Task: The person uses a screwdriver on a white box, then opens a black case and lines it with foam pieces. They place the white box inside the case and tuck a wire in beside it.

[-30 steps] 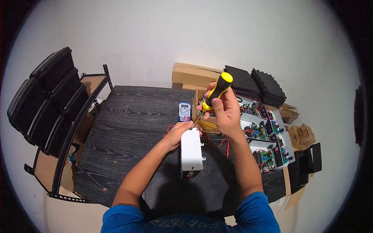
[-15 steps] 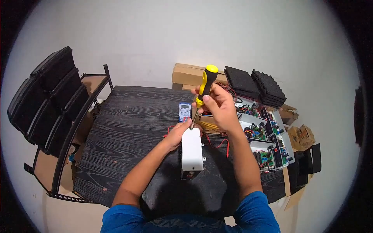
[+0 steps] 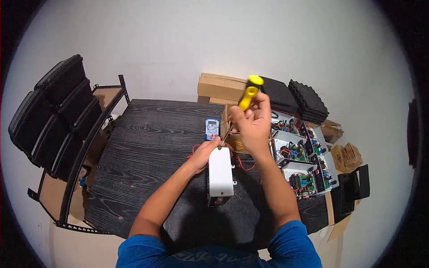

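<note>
A white metal case (image 3: 220,172) stands on the black wood-grain table (image 3: 147,134), with small tabs on its right side and a screw hole near its lower end. My left hand (image 3: 204,155) grips the case's far end from the left. My right hand (image 3: 252,123) holds a yellow and black screwdriver (image 3: 248,96), its handle up and leaning right. The shaft slants down to a screw at the case's far end, close to my left fingertips. Just beyond lies a blue multimeter (image 3: 212,127) with red leads beside the case.
Several open white cases with circuit boards (image 3: 292,149) are on the right. Behind are a cardboard box (image 3: 221,85) and black foam sheets (image 3: 308,102). A rack (image 3: 71,178) with black bins (image 3: 67,111) stands at the left. A brown package (image 3: 346,157) is at the far right.
The screwdriver handle has tilted to the right, and my right hand has turned with its fingers repositioned around it. My left hand and the white case have stayed in place.
</note>
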Demonstrator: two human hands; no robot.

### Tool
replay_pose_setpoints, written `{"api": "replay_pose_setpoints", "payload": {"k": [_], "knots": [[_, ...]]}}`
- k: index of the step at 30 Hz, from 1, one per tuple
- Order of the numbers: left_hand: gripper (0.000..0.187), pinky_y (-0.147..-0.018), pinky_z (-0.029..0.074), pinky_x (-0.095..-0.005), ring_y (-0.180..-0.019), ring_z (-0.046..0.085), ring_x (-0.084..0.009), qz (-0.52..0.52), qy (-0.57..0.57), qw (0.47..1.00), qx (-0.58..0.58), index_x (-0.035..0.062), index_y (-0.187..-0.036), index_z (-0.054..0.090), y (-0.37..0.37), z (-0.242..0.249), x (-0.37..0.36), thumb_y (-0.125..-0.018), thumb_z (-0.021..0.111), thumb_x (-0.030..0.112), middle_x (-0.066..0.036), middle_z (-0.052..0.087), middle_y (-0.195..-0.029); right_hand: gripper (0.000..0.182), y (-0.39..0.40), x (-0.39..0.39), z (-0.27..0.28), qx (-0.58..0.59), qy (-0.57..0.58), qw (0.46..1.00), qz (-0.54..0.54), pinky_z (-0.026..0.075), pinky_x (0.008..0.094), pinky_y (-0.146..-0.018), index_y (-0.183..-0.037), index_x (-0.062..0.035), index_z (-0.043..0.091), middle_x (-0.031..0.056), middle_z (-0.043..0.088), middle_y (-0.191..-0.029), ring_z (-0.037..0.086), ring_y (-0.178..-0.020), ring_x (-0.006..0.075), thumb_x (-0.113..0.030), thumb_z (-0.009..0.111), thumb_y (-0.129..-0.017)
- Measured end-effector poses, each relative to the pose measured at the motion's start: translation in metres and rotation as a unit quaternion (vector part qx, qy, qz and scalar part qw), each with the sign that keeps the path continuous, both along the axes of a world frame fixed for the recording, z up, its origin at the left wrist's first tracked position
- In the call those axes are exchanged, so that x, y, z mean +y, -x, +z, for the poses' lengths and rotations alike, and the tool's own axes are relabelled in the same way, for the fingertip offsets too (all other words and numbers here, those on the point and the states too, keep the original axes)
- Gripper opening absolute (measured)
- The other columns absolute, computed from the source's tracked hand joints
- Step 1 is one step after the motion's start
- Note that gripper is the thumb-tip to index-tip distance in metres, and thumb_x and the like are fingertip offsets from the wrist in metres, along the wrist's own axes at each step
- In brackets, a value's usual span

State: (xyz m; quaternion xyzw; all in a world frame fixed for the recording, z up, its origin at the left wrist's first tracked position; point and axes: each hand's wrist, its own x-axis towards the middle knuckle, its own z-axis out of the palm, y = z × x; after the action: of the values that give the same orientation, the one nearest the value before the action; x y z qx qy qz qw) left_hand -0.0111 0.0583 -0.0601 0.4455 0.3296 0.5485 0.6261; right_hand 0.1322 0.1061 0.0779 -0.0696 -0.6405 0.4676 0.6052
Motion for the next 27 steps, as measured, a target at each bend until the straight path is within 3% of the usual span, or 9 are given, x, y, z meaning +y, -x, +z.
{"api": "replay_pose_setpoints", "payload": {"k": [3,5,8,9,11,14,18,21,27], "knots": [[0.063,-0.091,0.06,-0.036,-0.097,0.075,-0.0208,0.004,-0.004,1.0,-0.008,-0.0025,-0.116,0.072,-0.001,0.002,0.0,-0.115,0.038,0.05,-0.014,0.078,-0.104,0.033,-0.019,0.006,0.009,0.027,0.027,0.999,-0.021,0.048,0.0184,-0.051,-0.127,-0.0046,0.048,0.0038,0.061,-0.1,0.067,-0.074,0.0102,-0.011,0.071,-0.103],[0.062,-0.093,0.06,-0.0358,-0.099,0.075,-0.0213,-0.003,-0.003,1.0,0.001,-0.0028,-0.117,0.072,0.002,0.001,0.0,-0.115,0.037,0.048,-0.015,0.078,-0.106,0.032,-0.04,0.017,0.01,-0.043,0.08,0.996,-0.023,0.05,0.0204,-0.053,-0.126,-0.003,0.054,0.004,0.064,-0.098,0.067,-0.069,0.0089,-0.014,0.072,-0.103],[0.061,-0.094,0.059,-0.0356,-0.101,0.075,-0.0218,-0.007,-0.029,0.999,0.034,-0.0033,-0.118,0.072,0.006,0.003,0.001,-0.116,0.037,0.046,-0.015,0.078,-0.109,0.031,-0.059,0.043,-0.027,-0.2,-0.004,0.973,-0.115,0.051,0.0223,-0.054,-0.125,-0.0004,0.062,0.0039,0.067,-0.096,0.067,-0.066,0.0067,-0.015,0.075,-0.1],[0.061,-0.095,0.059,-0.0355,-0.101,0.075,-0.0219,-0.006,-0.041,0.998,0.048,-0.0034,-0.119,0.072,0.006,0.003,0.0,-0.116,0.037,0.046,-0.016,0.078,-0.11,0.035,-0.068,0.042,-0.037,-0.293,0.002,0.943,-0.159,0.057,0.0312,-0.065,-0.123,0.0037,0.067,0.01,0.072,-0.1,0.072,-0.075,0.0153,-0.017,0.078,-0.096],[0.059,-0.095,0.058,-0.0347,-0.101,0.075,-0.0214,0.0,-0.059,0.996,0.06,-0.0045,-0.12,0.072,0.008,0.006,-0.001,-0.116,0.037,0.043,-0.016,0.077,-0.111,0.038,-0.081,0.048,-0.072,-0.396,-0.159,0.875,-0.229,0.058,0.0397,-0.081,-0.12,0.0032,0.07,0.016,0.075,-0.106,0.075,-0.089,0.0293,-0.02,0.08,-0.092],[0.055,-0.096,0.057,-0.0352,-0.103,0.073,-0.0217,0.063,-0.119,0.983,0.125,-0.0046,-0.12,0.073,0.009,0.01,-0.004,-0.116,0.038,0.038,-0.015,0.077,-0.111,0.039,-0.096,0.036,-0.098,-0.544,-0.107,0.81,-0.189,0.055,0.0463,-0.094,-0.122,-0.004,0.074,0.0219,0.074,-0.115,0.071,-0.104,0.0419,-0.022,0.082,-0.088],[0.038,-0.093,0.055,-0.0392,-0.103,0.073,-0.023,0.188,-0.313,0.893,0.264,-0.0007,-0.116,0.075,0.015,0.025,-0.013,-0.112,0.051,0.028,-0.012,0.078,-0.109,0.035,-0.11,0.033,-0.138,-0.63,-0.095,0.745,-0.197,0.056,0.0508,-0.094,-0.115,-0.0048,0.076,0.0229,0.075,-0.106,0.071,-0.106,0.0432,-0.026,0.083,-0.087],[0.041,-0.102,0.051,-0.0455,-0.111,0.071,-0.0312,0.214,-0.425,0.816,0.329,0.0019,-0.106,0.078,0.012,0.044,-0.028,-0.108,0.049,0.032,-0.013,0.078,-0.11,0.033,-0.114,0.034,-0.159,-0.719,-0.063,0.658,-0.215,0.058,0.052,-0.091,-0.111,-0.0068,0.077,0.0214,0.076,-0.106,0.073,-0.103,0.0421,-0.028,0.083,-0.086],[0.054,-0.098,0.052,-0.0484,-0.104,0.071,-0.0353,0.046,-0.502,0.792,0.346,0.0029,-0.102,0.076,0.0,0.055,-0.042,-0.1,0.053,0.052,-0.013,0.076,-0.104,0.036,-0.111,0.046,-0.186,-0.769,-0.096,0.601,-0.196,0.059,0.0509,-0.089,-0.112,-0.0122,0.077,0.017,0.077,-0.107,0.074,-0.104,0.0378,-0.032,0.085,-0.083]]}}
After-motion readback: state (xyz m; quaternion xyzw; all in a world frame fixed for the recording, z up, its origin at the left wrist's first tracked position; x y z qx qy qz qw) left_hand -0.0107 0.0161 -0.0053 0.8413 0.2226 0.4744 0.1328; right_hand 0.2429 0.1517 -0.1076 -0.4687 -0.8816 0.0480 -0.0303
